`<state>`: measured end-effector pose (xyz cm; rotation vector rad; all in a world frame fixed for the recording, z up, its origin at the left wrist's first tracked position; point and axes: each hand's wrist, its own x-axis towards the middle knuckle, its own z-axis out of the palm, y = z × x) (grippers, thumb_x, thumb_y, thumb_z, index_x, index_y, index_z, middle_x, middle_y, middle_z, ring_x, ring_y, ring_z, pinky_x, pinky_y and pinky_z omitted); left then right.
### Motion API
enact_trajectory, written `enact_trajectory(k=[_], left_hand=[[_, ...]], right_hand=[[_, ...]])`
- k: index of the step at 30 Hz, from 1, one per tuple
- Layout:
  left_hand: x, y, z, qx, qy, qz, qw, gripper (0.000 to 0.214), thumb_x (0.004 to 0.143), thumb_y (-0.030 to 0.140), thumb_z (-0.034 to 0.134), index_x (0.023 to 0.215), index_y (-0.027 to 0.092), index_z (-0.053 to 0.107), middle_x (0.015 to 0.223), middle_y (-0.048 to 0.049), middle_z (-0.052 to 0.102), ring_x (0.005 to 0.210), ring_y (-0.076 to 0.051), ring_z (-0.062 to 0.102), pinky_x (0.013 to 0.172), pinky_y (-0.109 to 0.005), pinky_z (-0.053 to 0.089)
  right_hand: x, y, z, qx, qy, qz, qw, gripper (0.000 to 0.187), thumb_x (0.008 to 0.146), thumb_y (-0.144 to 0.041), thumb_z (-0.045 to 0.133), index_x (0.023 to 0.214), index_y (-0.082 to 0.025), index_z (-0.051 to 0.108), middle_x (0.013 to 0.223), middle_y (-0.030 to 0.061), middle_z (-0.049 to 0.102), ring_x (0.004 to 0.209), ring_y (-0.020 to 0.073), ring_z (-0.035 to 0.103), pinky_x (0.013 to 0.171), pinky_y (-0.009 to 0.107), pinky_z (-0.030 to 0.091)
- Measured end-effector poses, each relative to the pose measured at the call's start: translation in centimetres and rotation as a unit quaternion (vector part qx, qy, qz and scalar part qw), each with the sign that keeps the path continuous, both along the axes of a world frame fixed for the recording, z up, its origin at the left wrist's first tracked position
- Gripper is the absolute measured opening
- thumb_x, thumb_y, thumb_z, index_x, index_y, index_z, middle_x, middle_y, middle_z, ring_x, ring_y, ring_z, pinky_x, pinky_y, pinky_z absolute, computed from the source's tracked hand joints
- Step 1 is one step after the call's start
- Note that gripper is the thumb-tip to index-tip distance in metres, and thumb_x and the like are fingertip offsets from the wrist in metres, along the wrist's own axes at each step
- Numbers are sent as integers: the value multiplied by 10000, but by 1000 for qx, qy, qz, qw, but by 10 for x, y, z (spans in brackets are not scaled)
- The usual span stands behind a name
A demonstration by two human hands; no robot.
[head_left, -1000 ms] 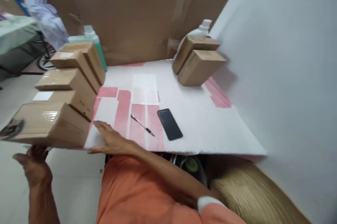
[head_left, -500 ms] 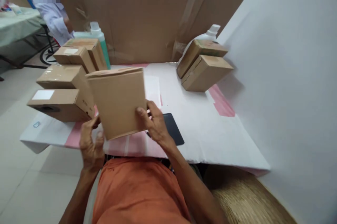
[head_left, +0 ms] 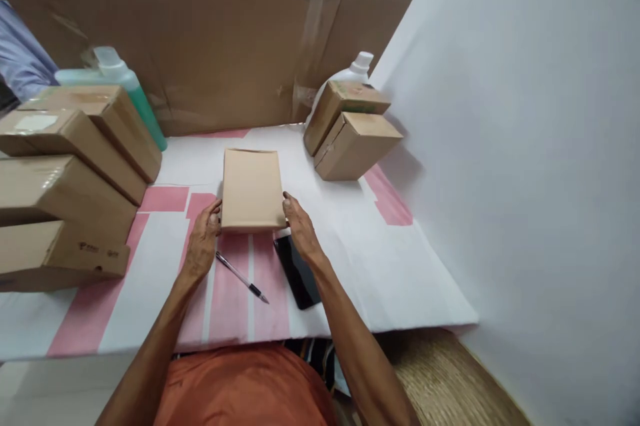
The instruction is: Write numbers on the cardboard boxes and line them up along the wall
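View from above a white table (head_left: 415, 266) w/ pink patches, looking down at two bare forearms. A flat brown cardboard box (head_left: 253, 189) lies in the middle of the table, long side running away from the viewer. The left hand (head_left: 203, 246) touches the box's near-left corner, fingers curled against its edge; the right hand (head_left: 300, 229) is on the near-right corner, fingers pressed to its side. Both hands grip the box between them, box resting on the table. Just in front of the box, between the wrists, a pen (head_left: 243, 277) lies at a slant. A black phone (head_left: 297, 273) lies face-down beside it, partly under the right wrist. At left, a stack of brown boxes (head_left: 65, 179) leans in overlapping steps, w/ a green liquid bottle (head_left: 120, 83) behind. At back right, two more brown boxes (head_left: 350, 129) lean against a white bottle (head_left: 357, 69). A tall cardboard sheet (head_left: 225, 46) stands along the table's far edge. White wall (head_left: 525, 146) at right. Orange clothing (head_left: 245, 396) at bottom.
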<state>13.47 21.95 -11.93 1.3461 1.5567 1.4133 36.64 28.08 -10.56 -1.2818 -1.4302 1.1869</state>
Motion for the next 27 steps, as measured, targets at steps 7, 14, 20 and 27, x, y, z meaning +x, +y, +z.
enact_trajectory(k=[7, 14, 20, 27], left_hand=[[-1, -3, 27, 3, 57, 5, 998, 738, 1060, 750, 429, 1517, 221, 665, 1338, -153, 721, 1228, -310, 685, 1033, -509, 579], [12, -19, 84, 161, 283, -49, 944, 501, 1082, 486, 587, 1544, 299, 639, 1429, -96, 726, 1324, -321, 650, 1176, -521, 455], [21, -19, 96, 205, 362, -38, 909, 686, 971, 416, 764, 1624, 361, 560, 1421, -101, 712, 1309, -373, 657, 1179, -547, 432], [4, 4, 90, 204, 396, -34, 894, 581, 1024, 367, 722, 1591, 324, 602, 1463, -97, 724, 1341, -336, 674, 1146, -498, 488]], right_hand=[[6, 10, -12, -32, 162, 95, 982, 811, 904, -624, 811, 1613, -312, 569, 1657, 82, 603, 1519, 338, 569, 1252, 533, 477], [16, 25, -8, -41, 225, -1, 973, 573, 904, -724, 763, 1254, -269, 760, 1325, 56, 776, 1297, 295, 667, 1029, 408, 596], [3, 16, 2, -117, 153, 23, 981, 699, 914, -880, 596, 1098, -224, 758, 1081, 61, 795, 1034, 278, 719, 901, 396, 608], [-1, 4, 6, -109, 162, 61, 979, 957, 912, -976, 451, 1573, -296, 577, 1576, 119, 641, 1429, 340, 625, 1120, 528, 571]])
